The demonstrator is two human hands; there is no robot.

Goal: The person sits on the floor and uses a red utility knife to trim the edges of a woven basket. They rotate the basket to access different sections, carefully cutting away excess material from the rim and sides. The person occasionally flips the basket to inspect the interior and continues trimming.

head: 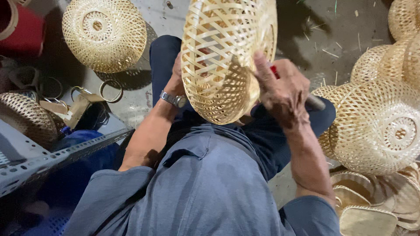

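Note:
A pale woven bamboo basket (223, 52) is held up over my lap, its open weave facing me. My left hand (177, 76) sits behind the basket's left side, mostly hidden by it, with a metal wristwatch (174, 100) on the wrist. My right hand (282, 89) presses on the basket's right rim with a thumb on the weave. It also grips a tool with a red part (274, 71) and a grey handle (316, 102) sticking out to the right.
One finished basket (104, 34) lies upside down on the concrete floor at the upper left. Several more baskets (378, 126) pile up at the right, with flat woven pieces (372, 218) below them. Metal rings (110, 90), a red container (24, 30) and a perforated metal rack (48, 159) stand at the left.

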